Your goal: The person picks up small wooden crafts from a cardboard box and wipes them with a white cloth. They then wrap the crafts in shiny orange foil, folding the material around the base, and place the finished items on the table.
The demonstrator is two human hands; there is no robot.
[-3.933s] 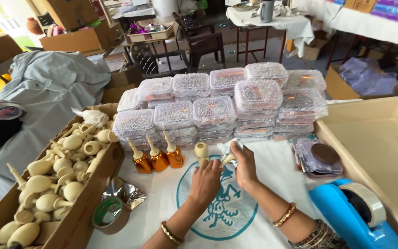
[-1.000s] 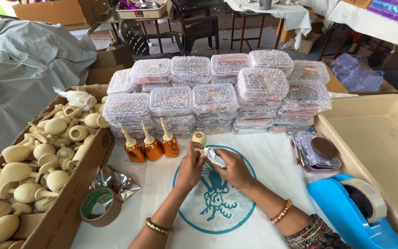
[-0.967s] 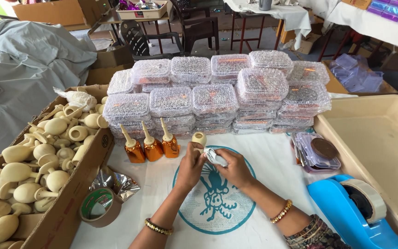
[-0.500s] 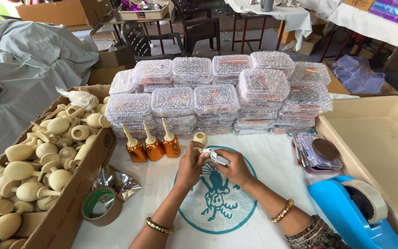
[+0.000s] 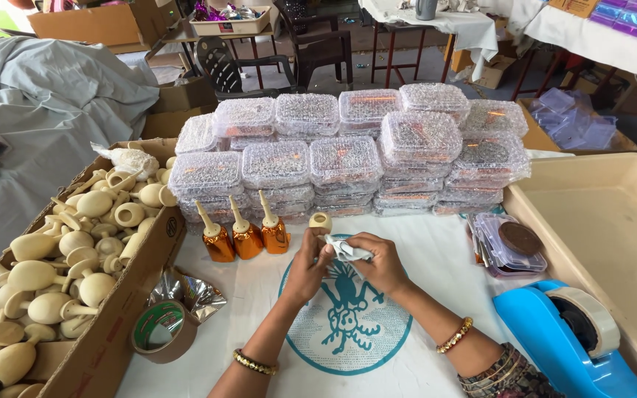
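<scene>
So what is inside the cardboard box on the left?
The cardboard box holds many pale wooden pieces, round with thin stems, heaped together, plus a white wrapped bundle at its far end. The lower layers and the box bottom are covered.

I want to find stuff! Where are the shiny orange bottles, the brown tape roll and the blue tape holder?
Shiny orange bottles [image 5: 247, 240], head view, middle bottle's body.
Brown tape roll [image 5: 140, 340], head view, left rim.
Blue plastic tape holder [image 5: 536, 332], head view, blue body.
</scene>
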